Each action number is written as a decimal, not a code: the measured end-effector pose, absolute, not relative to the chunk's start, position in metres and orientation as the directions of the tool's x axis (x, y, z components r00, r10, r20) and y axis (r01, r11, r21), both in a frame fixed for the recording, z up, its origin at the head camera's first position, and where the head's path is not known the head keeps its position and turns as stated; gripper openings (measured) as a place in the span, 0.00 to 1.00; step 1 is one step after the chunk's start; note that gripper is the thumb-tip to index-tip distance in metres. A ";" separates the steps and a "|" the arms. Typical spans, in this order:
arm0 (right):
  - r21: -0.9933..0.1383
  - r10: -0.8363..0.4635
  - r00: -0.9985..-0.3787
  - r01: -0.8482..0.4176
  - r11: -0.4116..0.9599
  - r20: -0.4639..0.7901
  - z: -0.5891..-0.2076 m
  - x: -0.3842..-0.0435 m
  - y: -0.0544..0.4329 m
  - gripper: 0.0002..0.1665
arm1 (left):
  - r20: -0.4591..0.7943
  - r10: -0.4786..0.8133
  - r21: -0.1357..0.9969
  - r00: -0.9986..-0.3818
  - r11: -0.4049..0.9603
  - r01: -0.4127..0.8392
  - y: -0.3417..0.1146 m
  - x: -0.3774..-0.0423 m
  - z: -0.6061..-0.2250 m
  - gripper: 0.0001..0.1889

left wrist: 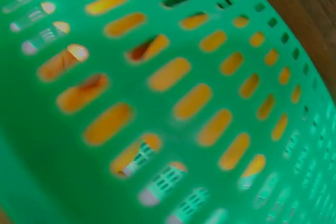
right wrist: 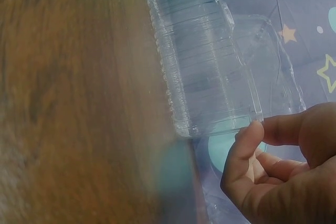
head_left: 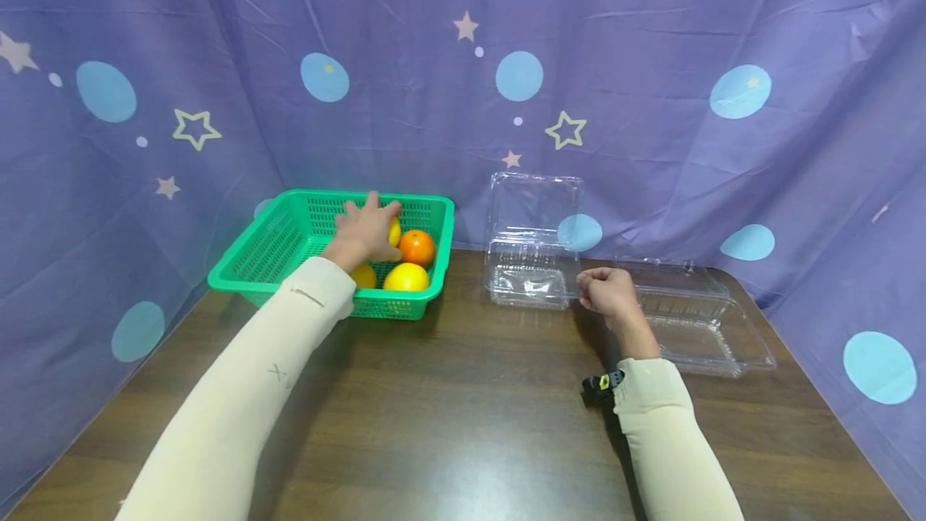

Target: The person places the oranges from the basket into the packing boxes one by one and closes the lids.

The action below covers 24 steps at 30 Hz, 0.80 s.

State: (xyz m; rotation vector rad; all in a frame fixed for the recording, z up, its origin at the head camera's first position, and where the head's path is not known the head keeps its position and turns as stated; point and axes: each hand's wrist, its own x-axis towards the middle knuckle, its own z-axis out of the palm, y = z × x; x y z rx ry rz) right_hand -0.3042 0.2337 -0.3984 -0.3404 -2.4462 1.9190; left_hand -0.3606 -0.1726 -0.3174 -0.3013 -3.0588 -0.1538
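Note:
My left hand (head_left: 365, 230) reaches into the green basket (head_left: 246, 261) with its fingers spread over a yellow fruit (head_left: 394, 231), which it partly hides. Next to it lie an orange (head_left: 417, 248), another yellow fruit (head_left: 407, 276) and an orange-yellow fruit (head_left: 363, 276) half covered by the wrist. The left wrist view is filled by the basket's slotted wall (left wrist: 157, 98), with orange fruit showing through. Thumb and forefinger of my right hand (head_left: 608, 293) pinch the rim corner of a clear plastic container (right wrist: 199, 61), whose lid (head_left: 535, 203) stands raised behind it.
A second clear plastic container (head_left: 694, 336) lies open at the right, beyond the right wrist. The brown wooden table (head_left: 448, 408) ends at a purple curtain (head_left: 419, 14) with stars and dots. A black wrist strap (head_left: 600, 386) sits at the right cuff.

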 end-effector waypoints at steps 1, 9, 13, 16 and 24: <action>-0.961 0.178 -0.976 0.163 0.222 -0.124 -0.399 -0.304 0.234 0.14 | 0.075 0.196 0.087 -0.978 0.976 0.202 -0.171 -0.361 -0.317 0.42; -0.968 0.166 -0.978 0.158 0.196 -0.126 -0.398 -0.303 0.234 0.14 | 0.124 0.224 0.079 -0.967 0.969 0.235 -0.150 -0.358 -0.305 0.42; -0.967 0.167 -0.978 0.160 0.196 -0.128 -0.397 -0.302 0.234 0.15 | 0.166 0.244 0.058 -0.955 0.965 0.257 -0.139 -0.357 -0.297 0.42; -0.967 0.174 -0.976 0.166 0.195 -0.133 -0.396 -0.302 0.234 0.14 | 0.179 0.248 0.044 -0.952 0.965 0.260 -0.129 -0.357 -0.290 0.43; -0.972 0.178 -0.975 0.163 0.170 -0.132 -0.398 -0.304 0.234 0.13 | 0.223 0.237 0.050 -0.946 0.966 0.254 -0.103 -0.352 -0.280 0.44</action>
